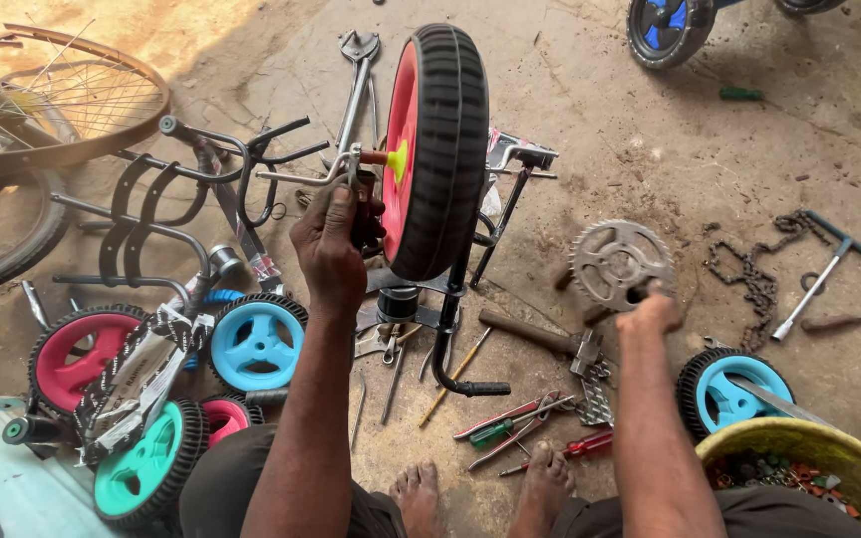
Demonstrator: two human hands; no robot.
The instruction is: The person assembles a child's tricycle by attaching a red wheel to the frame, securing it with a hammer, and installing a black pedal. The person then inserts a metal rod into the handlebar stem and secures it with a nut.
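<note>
While left fingers [336, 214] grip the pink wheel's axle bracket [351, 164], right fingers [655, 299] clasp a chainring [618, 261].

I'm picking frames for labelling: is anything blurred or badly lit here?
Head view: the right hand and the sprocket it holds are motion-blurred; the left hand and pink wheel are sharp; daylight is soft and even, brighter top left, without glare.

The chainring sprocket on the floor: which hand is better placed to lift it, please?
Probably the right hand: it is already at the sprocket. The left hand is busy at the pink wheel's axle.
</note>
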